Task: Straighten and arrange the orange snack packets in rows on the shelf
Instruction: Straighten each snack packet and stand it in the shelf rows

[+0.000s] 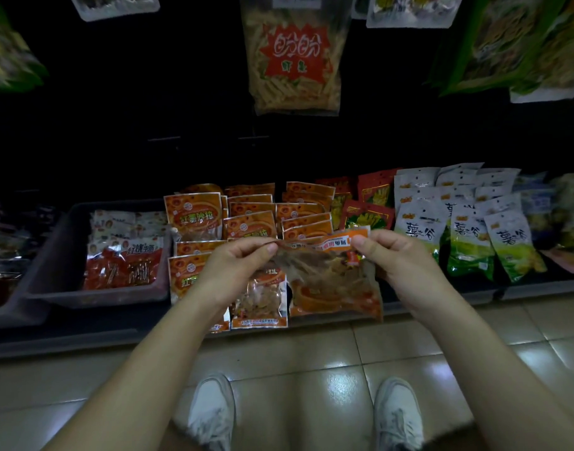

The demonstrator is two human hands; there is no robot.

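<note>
Holding: both hands keep one orange snack packet (331,284) up by its top edge, above the front of the orange stack
Grip L: left hand (238,265) pinches the packet's upper left corner between thumb and curled fingers, narrow pinch
Grip R: right hand (396,258) pinches the upper right corner, thumb on top, fingers curled behind
Held packet: print reads upside down, film crinkled, clear window shows brownish strips, lower edge hangs down to the shelf's front lip
Stack: orange packets (250,222) lie in overlapping rows mid-shelf, running front to back, several skewed; front-left ones partly hidden by the left wrist, one at the front pokes past the lip
Shelf: low dark shelf (84,333), back of it too dim to read
Left of stack: grey tray (51,255) holding red-and-white packets (123,262), just beside the orange rows
Right of stack: red packets (367,213), then white-and-green packets (468,242) in leaning overlapped rows
Above: clear bag (295,63) of pale sticks with a red starburst label hangs over the stack
Below: glossy tiled floor (311,359), two white shoes (210,415) facing the shelf
</note>
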